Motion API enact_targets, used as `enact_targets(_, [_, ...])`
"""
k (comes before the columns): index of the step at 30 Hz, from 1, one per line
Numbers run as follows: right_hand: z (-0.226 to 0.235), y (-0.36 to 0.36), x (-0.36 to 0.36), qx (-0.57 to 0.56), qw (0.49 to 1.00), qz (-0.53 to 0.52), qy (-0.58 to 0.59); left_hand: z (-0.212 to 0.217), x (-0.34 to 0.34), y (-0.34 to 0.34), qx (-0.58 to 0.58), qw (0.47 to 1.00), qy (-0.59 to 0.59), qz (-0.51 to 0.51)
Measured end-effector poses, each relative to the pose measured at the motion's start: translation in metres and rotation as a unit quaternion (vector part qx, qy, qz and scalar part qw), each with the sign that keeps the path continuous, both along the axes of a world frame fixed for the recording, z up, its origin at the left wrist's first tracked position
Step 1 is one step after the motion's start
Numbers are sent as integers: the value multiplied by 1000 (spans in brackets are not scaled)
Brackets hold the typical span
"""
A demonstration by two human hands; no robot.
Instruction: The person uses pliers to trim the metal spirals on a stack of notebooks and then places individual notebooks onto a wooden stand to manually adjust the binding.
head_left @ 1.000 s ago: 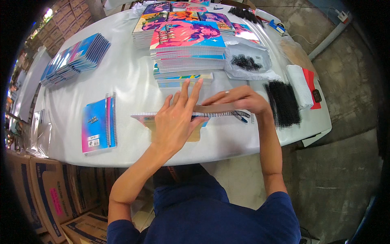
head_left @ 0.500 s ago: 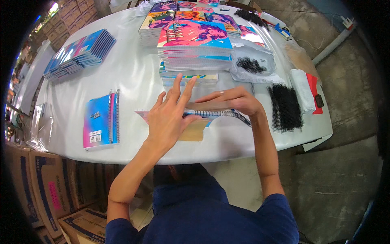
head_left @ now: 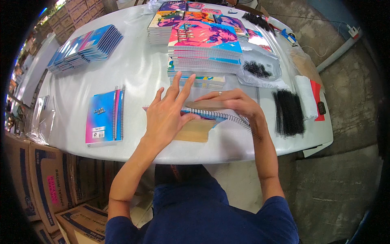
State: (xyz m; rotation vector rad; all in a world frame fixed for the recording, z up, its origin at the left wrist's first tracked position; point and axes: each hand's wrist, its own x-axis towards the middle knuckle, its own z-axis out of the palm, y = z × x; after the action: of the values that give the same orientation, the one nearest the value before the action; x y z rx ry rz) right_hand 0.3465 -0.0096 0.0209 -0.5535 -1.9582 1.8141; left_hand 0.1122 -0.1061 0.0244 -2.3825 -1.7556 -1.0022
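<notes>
A spiral notebook stands tilted on its edge at the table's near middle, its wire coil along the upper edge. My left hand grips the notebook, thumb on the near side and fingers spread over the far side. My right hand is closed at the coil, its fingers partly blurred. The coil's loose end runs out past the notebook to the right, under my right wrist. Beneath the notebook sits a tan block. Most of the notebook's cover is hidden by my left hand.
Blue-pink spiral notebooks lie at left, with a stack of bound ones behind. Tall piles of notebooks with illustrated covers stand ahead. To the right are black coils, a plastic bag of coils and a white roll. Cartons stand lower left.
The view has shifted slightly, so the table's things appear a little further right. The coil's loose end reaches lower, toward my right wrist. Both hands keep nearly the same pose.
</notes>
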Motion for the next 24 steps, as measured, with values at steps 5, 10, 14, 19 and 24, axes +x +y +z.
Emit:
enact_targets(5, [-20, 4, 7, -247, 928, -9, 280, 3, -2, 1, -9, 1000, 3, 6])
enact_targets(10, [-13, 7, -20, -46, 997, -54, -13, 3, -9, -1, -18, 1000, 6, 11])
enact_targets(14, [-10, 10, -25, 29, 995, 33, 85, 4, -17, -4, -22, 999, 25, 25])
enact_targets(19, [-28, 25, -30, -70, 992, -5, 102, 3, -24, -6, -18, 998, 42, 45])
enact_targets(24, [-8, 16, -51, 88, 992, -25, -89, -5, -38, -9, 24, 998, -27, 41])
